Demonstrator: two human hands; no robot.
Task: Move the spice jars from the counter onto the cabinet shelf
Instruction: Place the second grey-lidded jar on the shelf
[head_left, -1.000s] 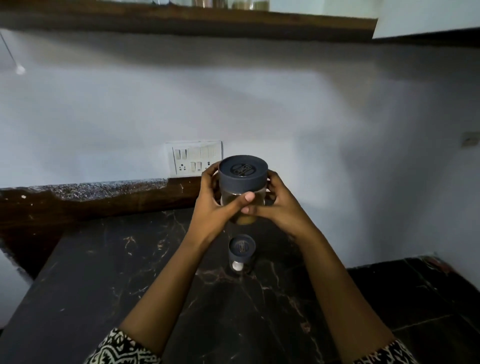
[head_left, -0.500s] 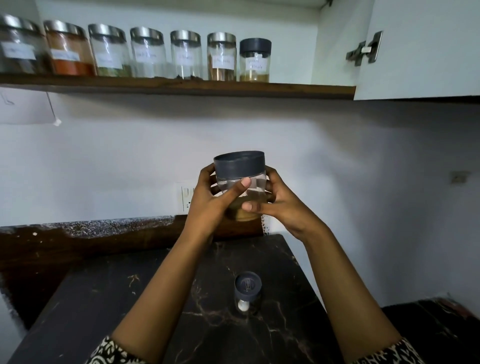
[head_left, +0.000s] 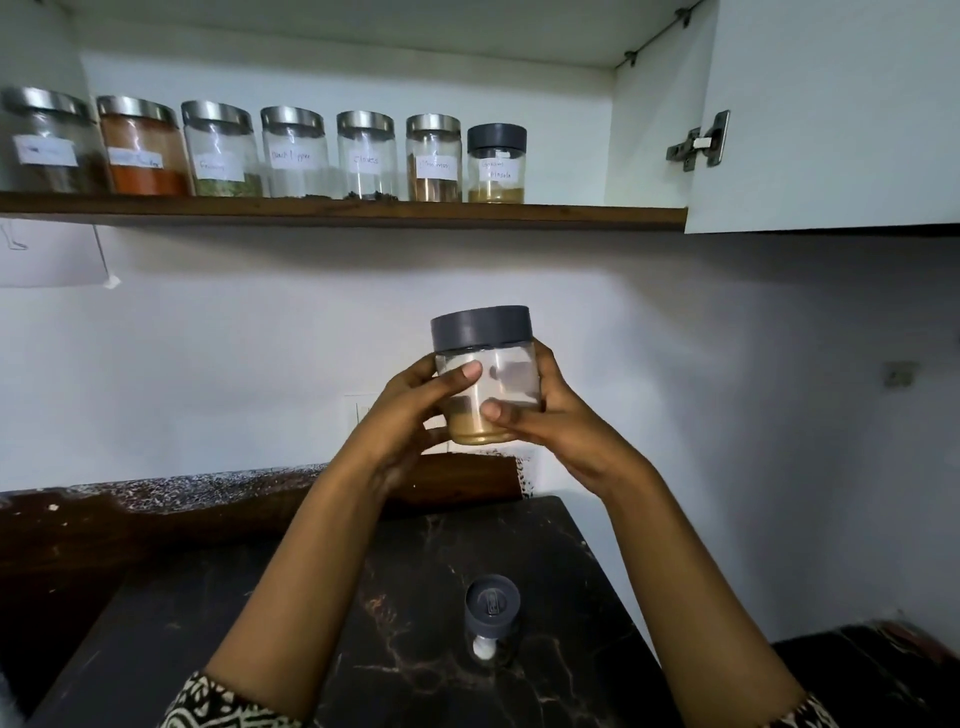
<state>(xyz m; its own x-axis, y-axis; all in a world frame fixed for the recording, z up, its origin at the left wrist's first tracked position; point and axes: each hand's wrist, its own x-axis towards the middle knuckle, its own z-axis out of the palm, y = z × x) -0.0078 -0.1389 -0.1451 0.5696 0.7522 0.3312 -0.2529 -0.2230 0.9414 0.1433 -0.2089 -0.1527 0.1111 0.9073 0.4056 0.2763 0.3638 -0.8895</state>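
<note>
We hold the grey-lidded jar (head_left: 485, 374) upright in mid-air, our left hand (head_left: 405, 421) and right hand (head_left: 563, 415) each curled round its glass; it sits well below the shelf (head_left: 363, 214). A smaller jar (head_left: 491, 621) stands on the counter (head_left: 395, 660); seven labelled jars (head_left: 293, 153) line the shelf.

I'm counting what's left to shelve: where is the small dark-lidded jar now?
In the head view, the small jar stands on the dark counter, low centre, straight below the held jar.

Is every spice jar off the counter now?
No: a small grey-lidded jar stands on the black counter, and the left hand and right hand hold a larger jar.
</note>
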